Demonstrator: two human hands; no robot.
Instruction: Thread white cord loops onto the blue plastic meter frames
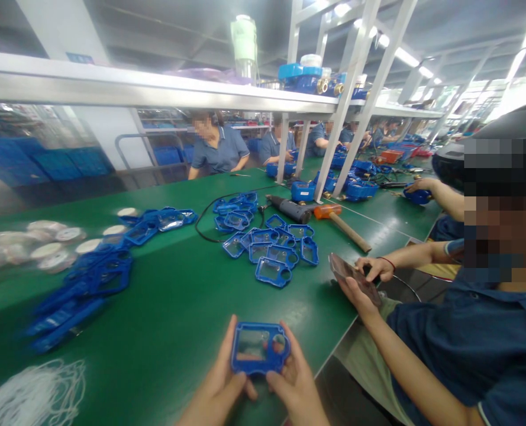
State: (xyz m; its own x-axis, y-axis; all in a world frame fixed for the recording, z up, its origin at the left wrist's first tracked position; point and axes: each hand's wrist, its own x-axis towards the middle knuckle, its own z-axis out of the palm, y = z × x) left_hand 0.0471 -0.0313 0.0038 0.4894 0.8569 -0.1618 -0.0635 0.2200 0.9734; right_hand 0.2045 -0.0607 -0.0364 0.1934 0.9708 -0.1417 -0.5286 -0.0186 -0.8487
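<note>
A blue plastic cover with a clear window (259, 348) is held low over the near edge of the green table (178, 307). My left hand (218, 384) grips its left side, thumb under the frame. My right hand (294, 383) grips its right side, thumb pressed near the round opening. Several more blue covers (271, 248) lie spread on the table ahead of my hands.
A pile of blue covers (85, 290) and white round parts (45, 248) lie at the left, white rings (32, 393) at the near left corner. A power screwdriver (291, 209) and orange hammer (342, 225) lie beyond. A co-worker at my right holds a phone (354, 278). Other people sit across.
</note>
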